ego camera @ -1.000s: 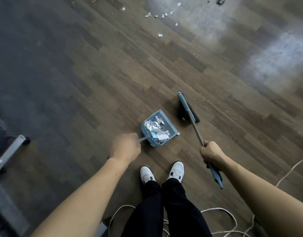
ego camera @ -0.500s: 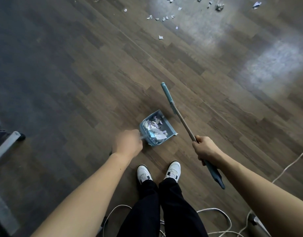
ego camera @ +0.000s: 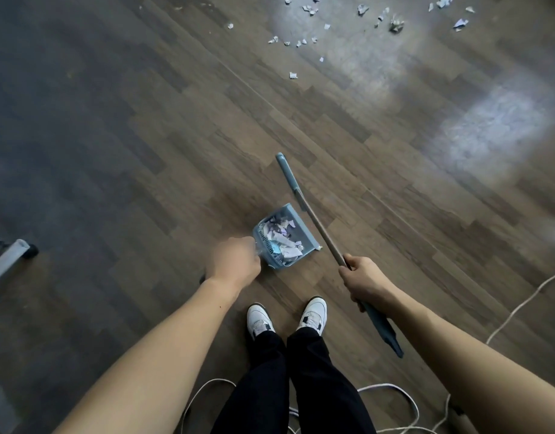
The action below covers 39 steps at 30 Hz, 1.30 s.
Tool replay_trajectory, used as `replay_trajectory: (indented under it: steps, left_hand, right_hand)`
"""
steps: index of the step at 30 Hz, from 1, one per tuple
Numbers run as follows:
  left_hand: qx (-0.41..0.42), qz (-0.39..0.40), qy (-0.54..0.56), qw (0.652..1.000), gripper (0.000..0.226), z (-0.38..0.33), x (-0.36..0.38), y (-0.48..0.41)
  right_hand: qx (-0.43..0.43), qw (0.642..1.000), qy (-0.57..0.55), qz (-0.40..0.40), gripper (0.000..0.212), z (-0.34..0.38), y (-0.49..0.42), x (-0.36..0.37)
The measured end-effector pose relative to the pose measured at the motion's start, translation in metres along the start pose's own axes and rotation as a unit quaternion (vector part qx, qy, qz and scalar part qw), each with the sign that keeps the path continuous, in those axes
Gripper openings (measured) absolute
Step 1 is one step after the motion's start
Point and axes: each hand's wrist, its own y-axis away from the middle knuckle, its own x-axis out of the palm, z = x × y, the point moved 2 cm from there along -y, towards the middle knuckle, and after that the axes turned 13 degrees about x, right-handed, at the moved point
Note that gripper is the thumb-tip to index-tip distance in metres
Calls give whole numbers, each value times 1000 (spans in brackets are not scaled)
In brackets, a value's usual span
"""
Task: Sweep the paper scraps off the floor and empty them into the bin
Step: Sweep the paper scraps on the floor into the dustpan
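Far ahead across the wooden floor [ego camera: 144, 151], toward the top and right of the view, loose paper scraps [ego camera: 301, 42] are lying in a scattered band, well apart from both hands. The person is standing with white shoes [ego camera: 314, 314] together, and the left hand [ego camera: 235, 261] is clenching round the handle of a blue dustpan [ego camera: 304, 230], though blur is hiding exactly how the fingers lie; the pan is showing just ahead of the feet and is holding a heap of gathered scraps [ego camera: 281, 239]. The right hand [ego camera: 362, 278] is gripping the broom [ego camera: 320, 232] partway along its stick, whose long axis is running forward and slightly leftward from that hand, passing just beside the pan's right edge, with the head pointing toward the litter. Judging by this, the broom hand is lying nearer the loose scraps, so the coming move is probably calling for a step forward and a reach to the right. No bin is showing.
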Motion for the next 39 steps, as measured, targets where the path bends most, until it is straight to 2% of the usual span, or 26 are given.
replay_trajectory:
  steps: [13,21,28,32,39]
  left_hand:
    - [7,5,12,1000,13,40,-13,50]
    - [27,43,-27,998,19,31,15,55]
    - [22,42,-25,999,20,35,16,57]
    - [25,46,-31,998,22,34,17,55]
    - [31,48,-43,997,20,37,17,57]
  right_hand:
    - [116,990,-51,-60,27,-52,11,-14]
    - [146,987,-44,-48,22,-75,3,13]
    - [118,992,-38,-6,27,-71,-2,52]
    - [84,996,-29,19,18,-59,6,50]
    - [55,998,-8,-35,25,-39,5,33]
